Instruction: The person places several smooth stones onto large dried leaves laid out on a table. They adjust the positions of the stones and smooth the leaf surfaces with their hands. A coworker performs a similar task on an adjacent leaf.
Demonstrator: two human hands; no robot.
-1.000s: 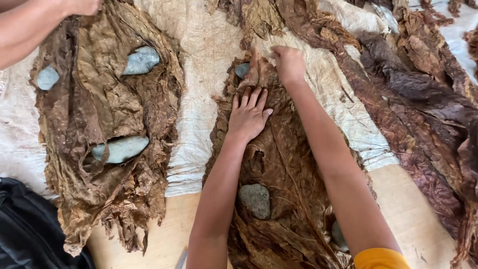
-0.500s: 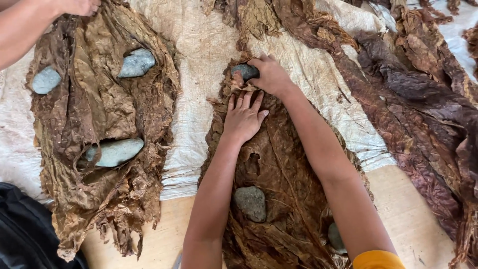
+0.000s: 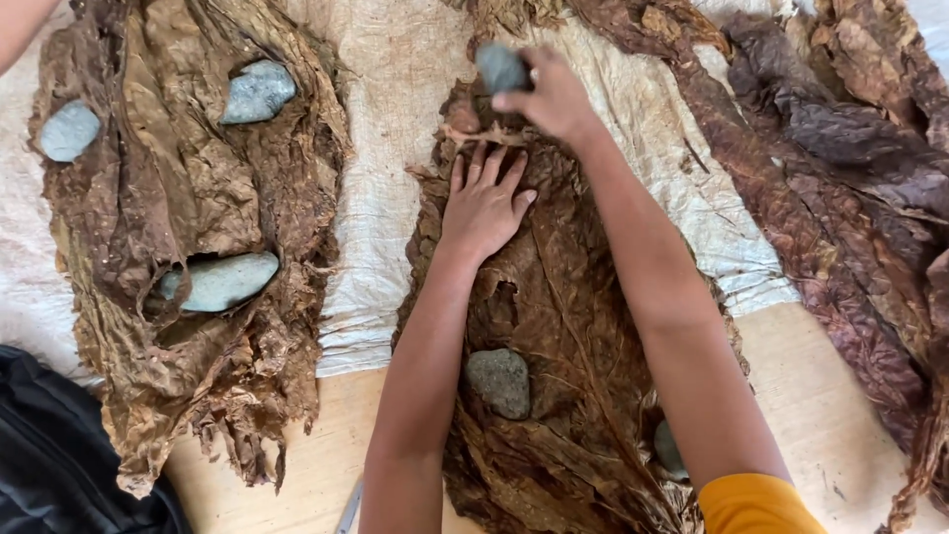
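Note:
A stack of dried brown leaves lies in front of me on pale cloth. My left hand presses flat on the upper part of this stack, fingers spread. At the far end of the stack, just beyond my left fingertips, my right hand grips a grey stone. Another grey stone rests on the leaves between my forearms, and a third stone shows partly under my right arm.
A second leaf pile lies at left, weighted by three grey stones. Darker leaves spread along the right. Another person's arm enters at the top left. A dark bag sits bottom left on the wooden surface.
My right hand reached to the far end of the stack, closed on the grey stone there and lifted it. My left hand stayed flat on the leaves.

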